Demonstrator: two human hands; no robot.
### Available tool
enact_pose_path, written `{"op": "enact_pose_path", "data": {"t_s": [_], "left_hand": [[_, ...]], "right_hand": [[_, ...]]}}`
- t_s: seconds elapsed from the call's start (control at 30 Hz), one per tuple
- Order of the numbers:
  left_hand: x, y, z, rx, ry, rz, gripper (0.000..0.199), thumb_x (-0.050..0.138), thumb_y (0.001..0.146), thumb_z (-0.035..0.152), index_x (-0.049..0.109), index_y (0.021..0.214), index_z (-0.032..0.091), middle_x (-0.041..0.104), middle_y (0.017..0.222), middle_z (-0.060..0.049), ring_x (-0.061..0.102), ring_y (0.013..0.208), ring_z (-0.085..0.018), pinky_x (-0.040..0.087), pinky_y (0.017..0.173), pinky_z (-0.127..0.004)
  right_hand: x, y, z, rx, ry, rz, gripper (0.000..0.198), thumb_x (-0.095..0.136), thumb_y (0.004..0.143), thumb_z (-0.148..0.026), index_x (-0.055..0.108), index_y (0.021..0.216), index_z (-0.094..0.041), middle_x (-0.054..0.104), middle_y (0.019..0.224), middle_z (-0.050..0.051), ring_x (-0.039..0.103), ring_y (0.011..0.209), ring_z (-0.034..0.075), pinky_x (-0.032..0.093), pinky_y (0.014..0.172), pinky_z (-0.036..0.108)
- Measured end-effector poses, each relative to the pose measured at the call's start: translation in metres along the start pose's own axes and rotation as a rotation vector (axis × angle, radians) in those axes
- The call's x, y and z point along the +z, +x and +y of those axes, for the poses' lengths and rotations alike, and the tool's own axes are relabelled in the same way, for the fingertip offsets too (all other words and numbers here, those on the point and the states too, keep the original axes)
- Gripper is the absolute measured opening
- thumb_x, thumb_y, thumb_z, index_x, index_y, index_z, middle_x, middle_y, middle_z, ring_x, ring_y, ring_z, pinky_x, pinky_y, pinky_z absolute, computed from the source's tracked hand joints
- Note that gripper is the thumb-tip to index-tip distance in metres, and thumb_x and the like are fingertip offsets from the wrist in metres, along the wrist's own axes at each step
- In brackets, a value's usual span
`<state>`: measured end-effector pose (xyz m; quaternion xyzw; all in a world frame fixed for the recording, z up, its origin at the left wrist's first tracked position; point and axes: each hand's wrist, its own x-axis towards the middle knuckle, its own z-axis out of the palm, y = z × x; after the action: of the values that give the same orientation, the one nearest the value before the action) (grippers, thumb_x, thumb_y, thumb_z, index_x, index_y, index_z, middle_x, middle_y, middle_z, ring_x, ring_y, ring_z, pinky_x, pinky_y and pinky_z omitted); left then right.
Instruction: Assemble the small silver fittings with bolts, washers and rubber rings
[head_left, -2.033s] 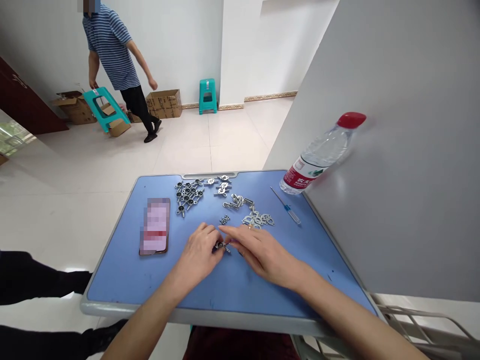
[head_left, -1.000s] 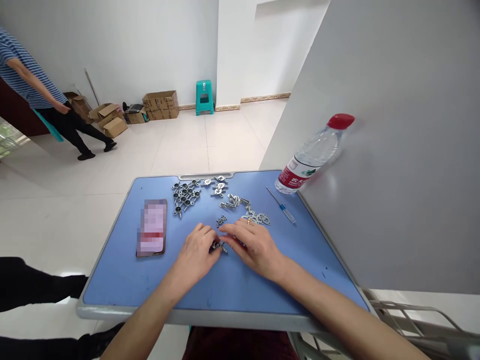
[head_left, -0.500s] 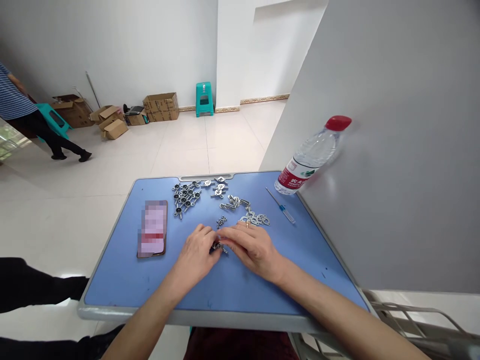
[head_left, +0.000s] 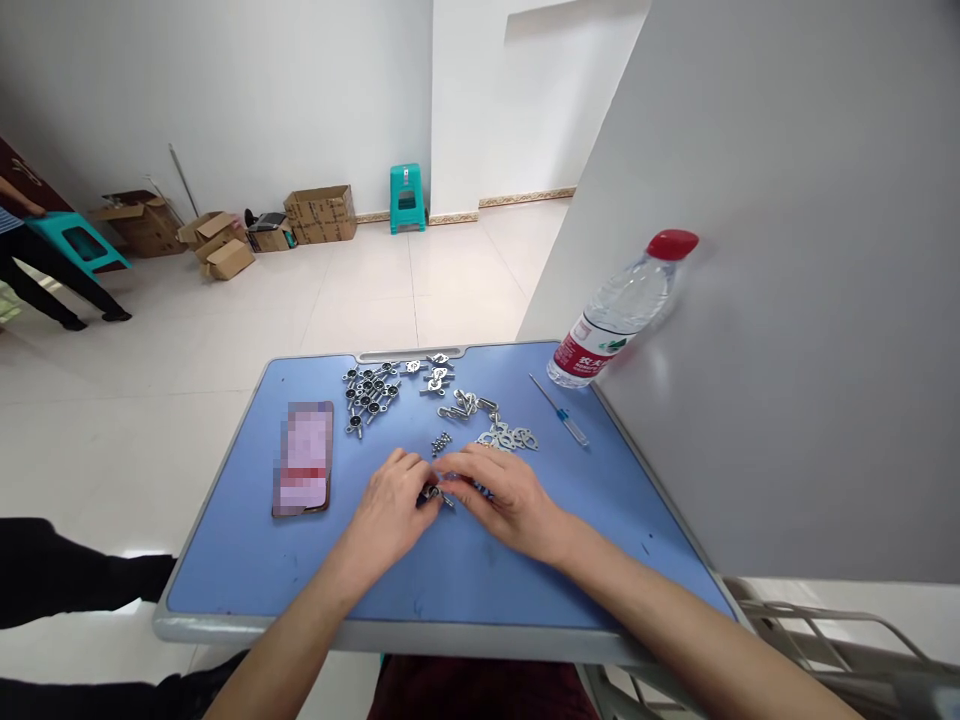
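My left hand (head_left: 396,508) is closed on a small metal part (head_left: 448,499), mostly hidden by the fingers, low over the blue tabletop. Thumb and fingertips of my right hand (head_left: 508,497) come together at that same part; whatever they pinch is too small to make out. Just beyond the fingertips lies a small heap of screws (head_left: 441,443). Flat metal plates with holes (head_left: 517,438) are partly behind my right hand. Farther back are loop-shaped metal pieces (head_left: 466,404), several metal parts with round black centres (head_left: 367,388), and a few silver plate-and-stem parts (head_left: 437,378).
A phone (head_left: 304,460) lies on the left of the table (head_left: 225,580). To the right are a screwdriver (head_left: 561,410) and a water bottle (head_left: 615,315) against a grey panel (head_left: 810,330). A person (head_left: 45,260) holds a teal stool (head_left: 81,242); cardboard boxes (head_left: 321,213) line the wall.
My right hand's fingers have shifted slightly at the metal part; my left hand stays nearly still. In the background, the person has moved left with the teal stool lifted.
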<state>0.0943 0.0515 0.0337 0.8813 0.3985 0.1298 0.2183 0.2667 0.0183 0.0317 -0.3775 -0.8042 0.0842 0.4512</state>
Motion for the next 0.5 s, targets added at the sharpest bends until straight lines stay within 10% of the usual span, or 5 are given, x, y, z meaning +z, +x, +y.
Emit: {"op": "enact_pose_path", "data": {"t_s": [0.27, 0.5], "left_hand": [[-0.002, 0.0, 0.001, 0.0, -0.087, 0.012, 0.009, 0.054, 0.087, 0.011, 0.056, 0.085, 0.019, 0.062, 0.087, -0.002, 0.053, 0.086, -0.021, 0.045, 0.075, -0.034], [-0.001, -0.001, 0.001, -0.026, -0.072, 0.022, 0.013, 0.054, 0.083, 0.009, 0.05, 0.08, 0.02, 0.06, 0.082, 0.0, 0.053, 0.084, -0.02, 0.043, 0.069, -0.033]], "right_hand": [[-0.01, 0.003, 0.002, -0.055, -0.005, -0.052, 0.028, 0.043, 0.099, -0.019, 0.055, 0.124, -0.019, 0.067, 0.102, 0.01, 0.063, 0.088, 0.018, 0.054, 0.072, 0.029], [-0.011, 0.004, 0.0, 0.004, 0.023, -0.012, 0.016, 0.047, 0.097, -0.016, 0.059, 0.106, -0.02, 0.068, 0.082, 0.004, 0.058, 0.069, 0.015, 0.048, 0.063, 0.026]]}}
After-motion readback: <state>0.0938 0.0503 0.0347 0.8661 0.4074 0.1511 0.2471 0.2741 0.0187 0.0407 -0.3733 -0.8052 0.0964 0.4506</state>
